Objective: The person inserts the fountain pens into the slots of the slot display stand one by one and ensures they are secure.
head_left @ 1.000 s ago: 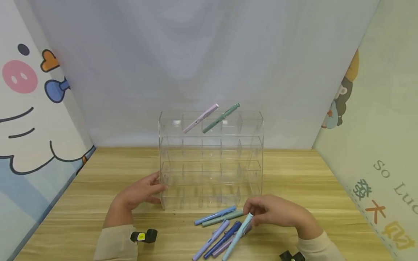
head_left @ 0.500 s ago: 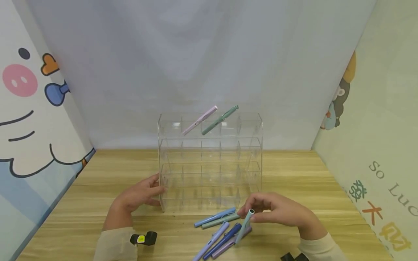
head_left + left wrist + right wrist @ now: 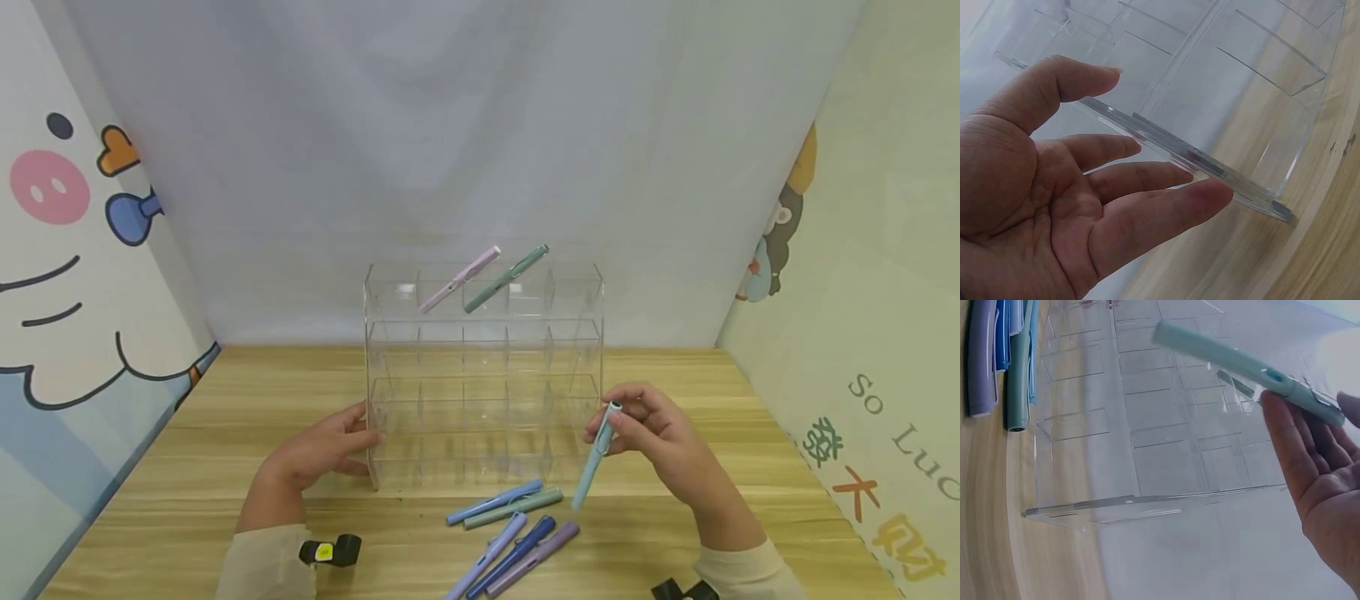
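Pinched near its clip end by the right hand (image 3: 663, 437), the pale-blue pen (image 3: 593, 462) slanted, clip end uppermost, near the clear rack's (image 3: 486, 410) lower right corner; the left hand (image 3: 318, 450), farther off, rested loose-fingered at its left edge.

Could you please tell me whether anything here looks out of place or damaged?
Small dark marks on the table, just in front of the left end of the rack, stand out against the pale wood; I cannot tell whether they are scuffs or dirt.
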Demonstrator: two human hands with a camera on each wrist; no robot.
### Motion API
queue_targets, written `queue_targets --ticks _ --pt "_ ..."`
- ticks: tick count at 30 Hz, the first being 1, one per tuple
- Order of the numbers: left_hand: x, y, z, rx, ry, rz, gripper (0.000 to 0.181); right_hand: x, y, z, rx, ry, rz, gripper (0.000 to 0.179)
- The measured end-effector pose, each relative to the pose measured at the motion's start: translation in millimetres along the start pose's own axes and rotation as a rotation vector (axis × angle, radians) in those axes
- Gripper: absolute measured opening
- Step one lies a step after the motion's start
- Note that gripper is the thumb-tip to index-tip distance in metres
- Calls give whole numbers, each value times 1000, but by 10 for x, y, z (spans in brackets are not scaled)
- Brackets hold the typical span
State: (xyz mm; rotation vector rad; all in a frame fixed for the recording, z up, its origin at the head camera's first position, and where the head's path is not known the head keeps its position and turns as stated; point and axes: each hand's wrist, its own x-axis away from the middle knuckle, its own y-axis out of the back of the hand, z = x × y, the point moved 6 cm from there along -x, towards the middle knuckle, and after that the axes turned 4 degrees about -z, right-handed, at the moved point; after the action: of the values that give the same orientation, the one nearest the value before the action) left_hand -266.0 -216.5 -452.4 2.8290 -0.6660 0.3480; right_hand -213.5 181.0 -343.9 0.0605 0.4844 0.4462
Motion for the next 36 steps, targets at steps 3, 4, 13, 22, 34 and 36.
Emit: queue_targets --ticks 3,4,13,22,34,36 --pt "11 0 -8 3 -2 1 72 -3 76 13 3 -4 -81 27" --pt "13 -1 -9 3 -4 2 72 -4 94 19 0 1 -98 28" --pt "29 5 2 9 -1 3 76 14 132 54 -53 -3 -163 33" --pt "59 -19 11 28 4 -1 81 28 195 26 -12 14 -234 32" --pt "23 -27 -12 23 -25 -7 78 -442 518 316 41 79 -327 32" --pt "21 -23 -15 26 -21 -10 79 -596 594 433 20 121 -353 32"
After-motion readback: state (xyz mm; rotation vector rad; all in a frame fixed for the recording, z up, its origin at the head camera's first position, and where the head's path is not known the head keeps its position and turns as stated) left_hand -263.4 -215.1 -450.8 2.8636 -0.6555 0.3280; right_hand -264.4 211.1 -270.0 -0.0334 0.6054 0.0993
